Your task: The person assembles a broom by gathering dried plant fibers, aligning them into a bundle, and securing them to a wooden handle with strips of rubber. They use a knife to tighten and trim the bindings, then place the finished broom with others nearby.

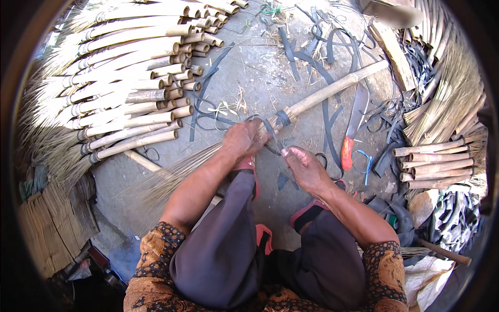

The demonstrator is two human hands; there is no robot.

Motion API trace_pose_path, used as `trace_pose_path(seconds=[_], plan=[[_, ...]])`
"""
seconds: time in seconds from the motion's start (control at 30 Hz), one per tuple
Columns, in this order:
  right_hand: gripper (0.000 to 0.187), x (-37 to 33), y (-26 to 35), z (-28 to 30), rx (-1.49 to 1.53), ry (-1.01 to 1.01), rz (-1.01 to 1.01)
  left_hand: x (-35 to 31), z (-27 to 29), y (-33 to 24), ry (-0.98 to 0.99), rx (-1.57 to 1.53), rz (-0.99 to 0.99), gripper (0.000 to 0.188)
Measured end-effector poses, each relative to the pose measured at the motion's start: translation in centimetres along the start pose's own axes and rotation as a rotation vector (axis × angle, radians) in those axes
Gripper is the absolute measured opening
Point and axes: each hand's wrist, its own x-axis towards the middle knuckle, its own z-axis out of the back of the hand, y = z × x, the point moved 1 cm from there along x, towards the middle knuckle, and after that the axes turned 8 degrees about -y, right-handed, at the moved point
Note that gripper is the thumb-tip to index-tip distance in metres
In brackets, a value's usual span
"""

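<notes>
A stick broom lies slantwise before me, its bamboo handle (pixel 332 89) pointing to the upper right and its thin bristles (pixel 179 174) fanning to the lower left. My left hand (pixel 244 139) is closed around the broom where bristles meet handle. Dark rubber strip is wound round that joint, with one band (pixel 283 118) on the handle's end. Between finger and thumb, my right hand (pixel 306 169) pinches the loose end of a rubber strip (pixel 277 140) that runs taut to the joint. The left fingers are partly hidden behind the hand.
Many finished-looking brooms (pixel 130 93) are stacked at the left. A red-handled knife (pixel 354 125) lies right of the broom, amid scattered rubber strips (pixel 317 57). Short bamboo pieces (pixel 436 165) and bristle bundles (pixel 436 109) sit at the right. A wooden block (pixel 393 54) lies beyond the handle.
</notes>
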Motion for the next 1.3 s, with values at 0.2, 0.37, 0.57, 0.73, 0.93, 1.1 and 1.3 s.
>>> trace_pose_path(seconds=[0.2, 0.37, 0.57, 0.73, 0.93, 1.1, 1.3], plan=[[0.031, -6.8, -0.7, 2.4, -0.202, 0.133, 0.245, 0.4, 2.4, 2.1, -0.04, -0.269, 0.006, 0.07], [0.028, -2.4, -4.5, 4.1, -0.325, 0.046, 0.304, -1.5, 4.5, 0.2, 0.19, -0.903, -0.15, 0.063], [0.018, 4.4, -4.1, 5.3, -0.631, -0.217, 0.944, -3.1, 4.7, -3.5, 0.836, -1.3, -0.022, 0.053], [0.023, 4.2, -1.3, 6.3, -0.88, 0.107, 0.36, -1.5, 2.8, -3.9, 0.395, -0.925, -0.07, 0.055], [0.025, 5.2, 1.7, 4.9, -0.833, -0.139, 0.586, -2.1, -0.1, -3.8, 0.029, -0.282, -0.025, 0.07], [0.021, 7.9, 1.4, 3.0, -1.076, -0.029, 0.677, -2.4, -0.1, -3.9, 0.019, -0.189, -0.042, 0.068], [0.025, 8.3, 1.0, 2.1, -1.219, -0.019, 0.677, -2.1, -1.2, -3.6, 0.016, -0.181, -0.049, 0.068]])
